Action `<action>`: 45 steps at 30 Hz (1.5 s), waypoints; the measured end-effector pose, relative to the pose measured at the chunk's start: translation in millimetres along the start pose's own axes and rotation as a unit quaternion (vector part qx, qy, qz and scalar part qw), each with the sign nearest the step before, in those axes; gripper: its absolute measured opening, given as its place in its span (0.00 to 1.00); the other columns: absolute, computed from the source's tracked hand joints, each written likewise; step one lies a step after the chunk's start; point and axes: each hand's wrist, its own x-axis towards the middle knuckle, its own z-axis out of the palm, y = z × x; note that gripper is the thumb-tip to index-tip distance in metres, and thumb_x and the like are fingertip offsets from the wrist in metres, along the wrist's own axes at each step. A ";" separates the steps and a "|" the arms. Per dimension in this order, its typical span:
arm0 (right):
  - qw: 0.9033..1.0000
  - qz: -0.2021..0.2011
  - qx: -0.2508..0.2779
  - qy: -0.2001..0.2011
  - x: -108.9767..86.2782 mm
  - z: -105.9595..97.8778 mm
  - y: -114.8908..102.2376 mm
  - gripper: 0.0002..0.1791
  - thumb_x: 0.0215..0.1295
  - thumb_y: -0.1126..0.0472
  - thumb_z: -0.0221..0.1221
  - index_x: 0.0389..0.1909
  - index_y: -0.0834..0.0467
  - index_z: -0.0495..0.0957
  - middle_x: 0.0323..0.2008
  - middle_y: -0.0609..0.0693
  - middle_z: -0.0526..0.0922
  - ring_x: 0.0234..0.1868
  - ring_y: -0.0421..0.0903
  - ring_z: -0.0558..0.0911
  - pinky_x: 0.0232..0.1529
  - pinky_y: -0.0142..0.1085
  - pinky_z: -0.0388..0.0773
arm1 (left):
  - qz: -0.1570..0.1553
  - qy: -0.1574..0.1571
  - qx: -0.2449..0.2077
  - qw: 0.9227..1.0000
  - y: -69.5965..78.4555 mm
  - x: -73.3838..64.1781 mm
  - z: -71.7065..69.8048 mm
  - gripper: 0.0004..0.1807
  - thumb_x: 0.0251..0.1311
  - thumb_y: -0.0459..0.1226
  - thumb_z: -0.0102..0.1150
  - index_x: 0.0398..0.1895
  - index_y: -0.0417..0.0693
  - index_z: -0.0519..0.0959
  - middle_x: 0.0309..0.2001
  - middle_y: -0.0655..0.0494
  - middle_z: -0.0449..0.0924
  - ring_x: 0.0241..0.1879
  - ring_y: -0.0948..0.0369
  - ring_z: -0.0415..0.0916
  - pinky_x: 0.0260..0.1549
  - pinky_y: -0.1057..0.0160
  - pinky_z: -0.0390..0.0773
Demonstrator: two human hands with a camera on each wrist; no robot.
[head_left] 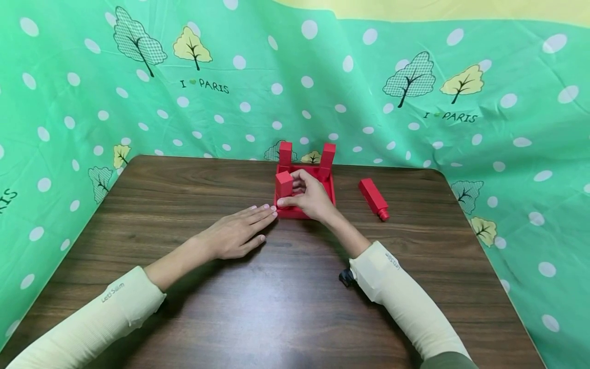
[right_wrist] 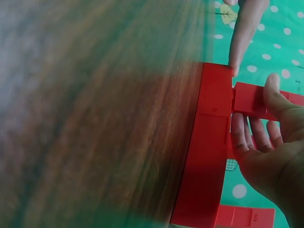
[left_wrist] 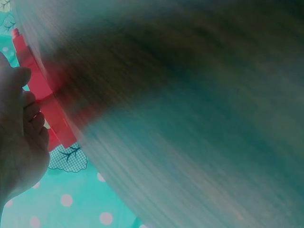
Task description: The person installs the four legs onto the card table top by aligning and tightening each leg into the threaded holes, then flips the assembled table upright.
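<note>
A shallow red tray-like frame (head_left: 297, 214) lies on the table with square red legs upright at three corners. My right hand (head_left: 313, 199) reaches over it and holds the front-left red leg (head_left: 283, 185) between thumb and fingers. In the right wrist view the thumb lies across this leg, the fingers on its other side. My left hand (head_left: 237, 233) is flat with fingers extended, its fingertips touching the frame's front-left corner. Two more legs, the back-left leg (head_left: 285, 155) and the back-right leg (head_left: 328, 158), rise behind.
A loose red leg (head_left: 373, 198) with a threaded-looking peg lies right of the frame. The brown wooden table (head_left: 258, 307) meets a green dotted curtain (head_left: 258, 56) behind the frame. A small black device (head_left: 346, 278) sits at the right sleeve's cuff.
</note>
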 end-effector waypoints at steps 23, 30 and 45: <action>0.998 -0.034 -0.050 -0.035 -9.4 -12.0 1.7 0.28 0.67 0.61 0.75 0.67 0.60 0.81 0.60 0.60 0.90 0.63 0.60 0.89 0.70 0.56 0.87 | 0.005 0.004 0.004 1.000 -1.0 0.9 -0.2 0.36 0.89 0.47 0.50 0.91 0.42 0.60 0.91 0.46 0.59 0.91 0.47 0.56 0.92 0.46 0.57; 0.995 -0.029 -0.079 -0.056 -8.0 -11.7 -0.8 0.25 0.69 0.55 0.75 0.64 0.54 0.83 0.57 0.55 0.90 0.60 0.57 0.89 0.66 0.54 0.88 | 0.004 0.000 0.006 1.000 -1.1 0.6 -0.8 0.36 0.89 0.47 0.50 0.91 0.42 0.60 0.91 0.47 0.58 0.92 0.49 0.55 0.92 0.47 0.57; 1.000 -0.008 0.005 -0.026 1.5 -1.7 2.6 0.27 0.63 0.65 0.82 0.58 0.60 0.81 0.55 0.59 0.93 0.60 0.55 0.93 0.70 0.49 0.89 | 0.001 0.001 0.004 1.000 -2.1 0.2 0.1 0.35 0.89 0.47 0.50 0.91 0.43 0.61 0.91 0.47 0.60 0.91 0.48 0.56 0.92 0.47 0.57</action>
